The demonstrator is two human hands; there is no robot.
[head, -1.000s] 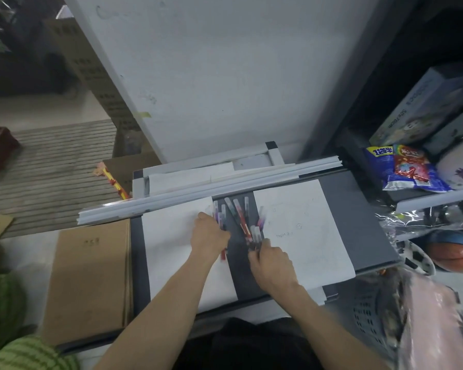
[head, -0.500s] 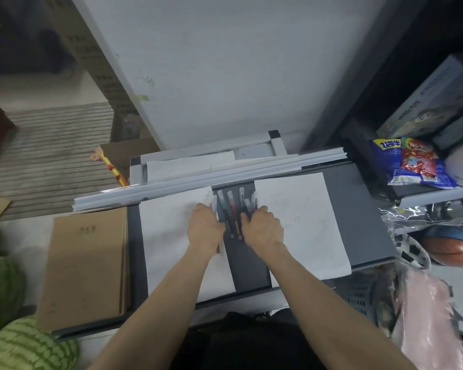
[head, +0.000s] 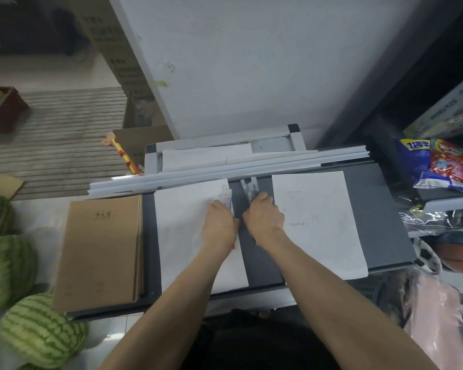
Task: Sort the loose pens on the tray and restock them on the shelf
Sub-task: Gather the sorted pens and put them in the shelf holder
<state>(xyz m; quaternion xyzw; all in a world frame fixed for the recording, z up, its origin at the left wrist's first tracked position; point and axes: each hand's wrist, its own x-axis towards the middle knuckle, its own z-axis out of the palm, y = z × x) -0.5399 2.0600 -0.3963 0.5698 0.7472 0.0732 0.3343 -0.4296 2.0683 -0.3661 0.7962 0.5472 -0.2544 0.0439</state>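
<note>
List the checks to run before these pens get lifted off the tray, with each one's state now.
1. Left hand grips its pen bunch: ok.
2. Right hand grips the other pens: ok.
3. The two bunches apart: ok, bare grey tray shows between them.
4. Each bunch one colour: cannot tell, blurred.
5. No loose pen left on the tray: cannot tell, the hands cover that spot.

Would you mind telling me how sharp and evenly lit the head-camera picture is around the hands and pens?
Head view: the pens poking past the left hand and right hand are smeared by motion blur, while the hands look fairly crisp. Head view: wide-angle distortion bows the white strips; the shelf at right sinks into shadow.
</note>
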